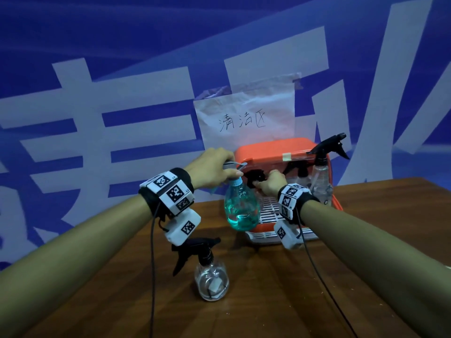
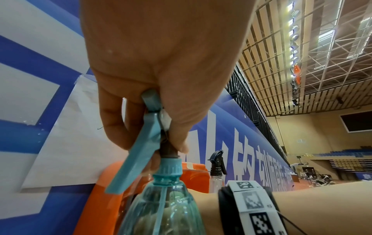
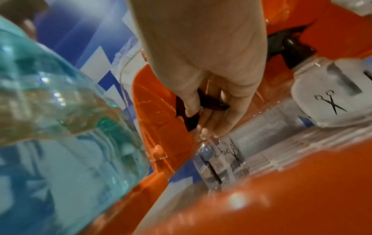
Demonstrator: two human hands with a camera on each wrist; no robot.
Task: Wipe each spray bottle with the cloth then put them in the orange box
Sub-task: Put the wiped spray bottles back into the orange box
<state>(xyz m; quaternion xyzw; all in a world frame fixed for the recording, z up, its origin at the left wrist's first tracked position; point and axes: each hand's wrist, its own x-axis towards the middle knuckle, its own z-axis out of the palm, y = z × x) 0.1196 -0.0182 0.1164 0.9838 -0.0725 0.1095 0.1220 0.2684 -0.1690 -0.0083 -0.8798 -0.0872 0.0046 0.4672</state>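
My left hand [image 1: 228,170] grips the trigger head of a teal spray bottle [image 1: 241,206], holding it in the air just left of the orange box [image 1: 268,150]. The left wrist view shows the fingers curled round the teal trigger [image 2: 141,143]. My right hand [image 1: 262,185] reaches into the box and holds the black sprayer head [image 3: 201,109] of a clear bottle [image 3: 219,162] standing inside. Two more clear bottles show: one further back in the box [image 3: 326,98], one at its right side [image 1: 322,179]. Another clear bottle [image 1: 211,276] stands on the table. No cloth is in view.
The brown wooden table [image 1: 341,264] carries the box at its far edge, against a blue and white banner with a taped paper sign [image 1: 244,118]. The box has a white slatted floor [image 1: 268,213]. Cables hang from both wrist cameras.
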